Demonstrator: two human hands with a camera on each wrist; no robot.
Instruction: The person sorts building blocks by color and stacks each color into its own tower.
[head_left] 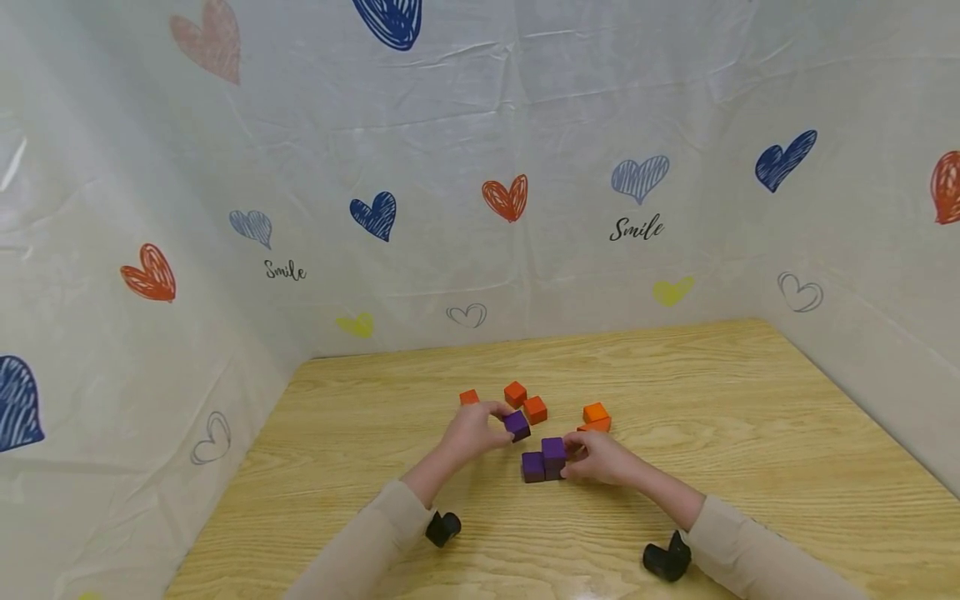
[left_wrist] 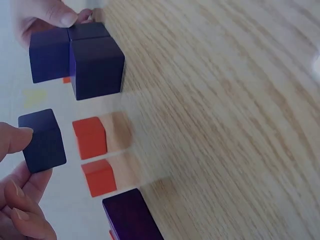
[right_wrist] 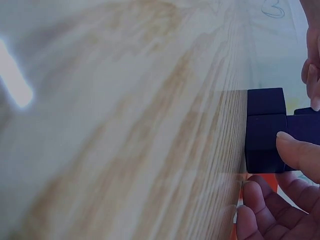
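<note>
My left hand holds a purple cube in the air, pinched between thumb and fingers. To its right, two purple cubes stand side by side on the table; a third purple cube sits on the right one. My right hand grips this small stack from its right side, with the thumb on the lower right cube and the fingers behind. In the left wrist view another purple block lies on the table; the head view does not show it clearly.
Several orange blocks lie beyond the hands, among them an orange cube near the middle and another orange block behind the right hand. The wooden table meets a white curtain with printed hearts. Black wrist devices jut below both sleeves.
</note>
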